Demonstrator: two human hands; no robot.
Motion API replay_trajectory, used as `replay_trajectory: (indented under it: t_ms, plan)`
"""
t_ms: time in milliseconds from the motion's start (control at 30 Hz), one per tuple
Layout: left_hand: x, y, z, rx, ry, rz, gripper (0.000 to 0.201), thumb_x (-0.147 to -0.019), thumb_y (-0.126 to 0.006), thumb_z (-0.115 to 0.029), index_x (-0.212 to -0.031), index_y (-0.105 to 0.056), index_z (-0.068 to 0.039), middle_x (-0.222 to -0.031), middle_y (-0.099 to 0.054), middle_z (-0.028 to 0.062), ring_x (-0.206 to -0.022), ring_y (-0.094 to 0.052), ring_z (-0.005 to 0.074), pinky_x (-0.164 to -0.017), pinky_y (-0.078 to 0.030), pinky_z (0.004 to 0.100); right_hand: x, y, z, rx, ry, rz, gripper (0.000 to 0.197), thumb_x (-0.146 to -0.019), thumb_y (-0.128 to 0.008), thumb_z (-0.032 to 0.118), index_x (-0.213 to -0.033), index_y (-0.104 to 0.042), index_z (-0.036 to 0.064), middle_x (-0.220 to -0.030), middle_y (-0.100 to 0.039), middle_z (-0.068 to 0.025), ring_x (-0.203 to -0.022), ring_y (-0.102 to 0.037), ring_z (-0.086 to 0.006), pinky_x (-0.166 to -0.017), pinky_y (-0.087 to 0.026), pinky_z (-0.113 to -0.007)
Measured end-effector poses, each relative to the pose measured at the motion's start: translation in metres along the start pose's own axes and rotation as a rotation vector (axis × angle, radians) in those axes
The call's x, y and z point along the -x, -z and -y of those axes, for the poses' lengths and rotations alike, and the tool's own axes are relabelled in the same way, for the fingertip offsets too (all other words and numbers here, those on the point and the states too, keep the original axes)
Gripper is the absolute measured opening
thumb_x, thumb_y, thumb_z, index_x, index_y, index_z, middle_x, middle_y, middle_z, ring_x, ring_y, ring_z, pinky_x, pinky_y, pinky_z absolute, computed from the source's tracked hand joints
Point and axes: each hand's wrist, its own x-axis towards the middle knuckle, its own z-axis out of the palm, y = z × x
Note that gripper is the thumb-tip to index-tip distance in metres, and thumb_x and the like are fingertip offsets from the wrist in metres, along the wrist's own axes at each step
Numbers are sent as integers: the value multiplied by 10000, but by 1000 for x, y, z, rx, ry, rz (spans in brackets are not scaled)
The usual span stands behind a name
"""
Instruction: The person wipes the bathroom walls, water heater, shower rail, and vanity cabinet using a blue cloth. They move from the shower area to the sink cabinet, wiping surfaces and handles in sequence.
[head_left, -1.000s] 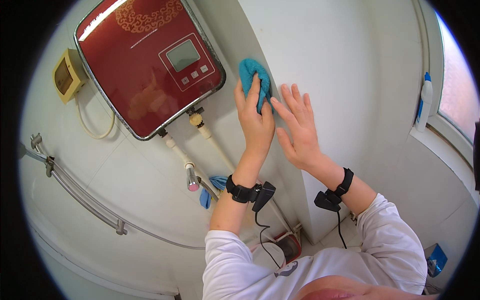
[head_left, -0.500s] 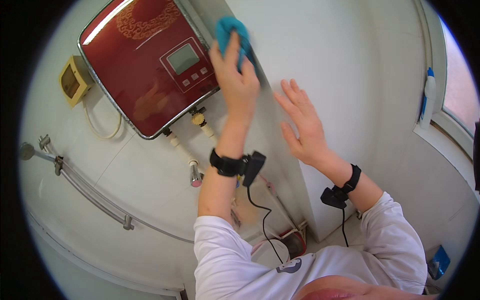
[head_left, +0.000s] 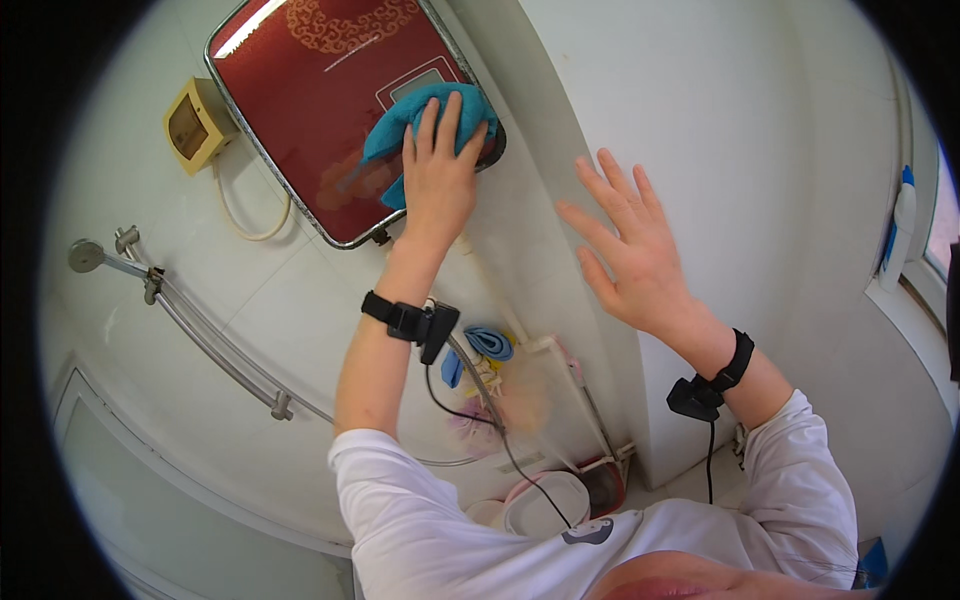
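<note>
A teal cloth (head_left: 388, 132) is spread over the lower right part of a dark red wall-mounted water heater (head_left: 300, 110), hiding its buttons and most of its screen. My left hand (head_left: 438, 185) presses the cloth against the glossy front, its fingers lying over the fabric. One end of the cloth hangs down at the heater's lower edge. My right hand (head_left: 635, 260) is raised in front of the white wall (head_left: 700, 120), holding nothing, its fingers spread apart. Each of my wrists wears a black strap with a small device and a cable.
A yellowish switch box (head_left: 198, 125) with a cable is mounted left of the heater. Lower left is a shower head (head_left: 87, 256) on a metal rail. Pipes run beneath the heater, near a blue towel (head_left: 489, 343) and a white basin (head_left: 548, 505). A white bottle (head_left: 899, 230) stands by the window.
My left hand has brought the cloth from the heater's right side edge onto its front, over the screen area. My right hand stays raised with its fingers spread wider, and the view has shifted slightly.
</note>
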Motion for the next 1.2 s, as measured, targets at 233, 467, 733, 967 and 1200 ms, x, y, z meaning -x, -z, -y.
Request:
replay_trajectory:
  t_ms: [233,467,733,967,1200]
  plan:
    - [-53,22,130,-455,101,-175,503,-836,-646,-101,-1324,-665,-222,-1499,-495,179,-1366,-458,418,-1066,-393,571,-17,-10,-9,24,83,30,373,-826,-716,81,-1194,-676,34,-1525,-482,-167,-1493,-357,-349,-1199,-262,-620]
    - [-43,8,87,-263,-114,-4,596,-755,-688,-55,-1319,-665,-248,-1517,-475,161,-1407,-430,399,-1107,-403,561,-16,-6,-16,-20,111,125,362,-833,-731,118,-1184,-689,36,-1496,-506,-158,-1505,-339,-317,-1228,-209,-615]
    - [-120,23,139,-405,-65,-110,565,-833,-565,27,-1369,-619,-145,-1574,-403,228,-1424,-377,471,-1187,-329,542,-12,2,-25,-18,188,200,341,-824,-761,180,-1130,-708,40,-1464,-545,-132,-1516,-321,-271,-1241,-200,-601]
    - [-46,41,185,-533,187,-113,552,-847,-659,-122,-1367,-640,-305,-1497,-475,205,-1295,-474,463,-1035,-458,545,-2,1,-35,13,230,235,318,-803,-781,203,-1079,-728,55,-1418,-585,-91,-1514,-324,-238,-1243,-212,-587]
    - [70,33,59,-288,84,103,564,-768,-704,-73,-1297,-697,-270,-1476,-495,161,-1333,-457,404,-1070,-391,529,-2,-13,-22,68,190,195,306,-821,-771,206,-1100,-735,85,-1387,-605,-83,-1499,-354,-252,-1207,-171,-690]
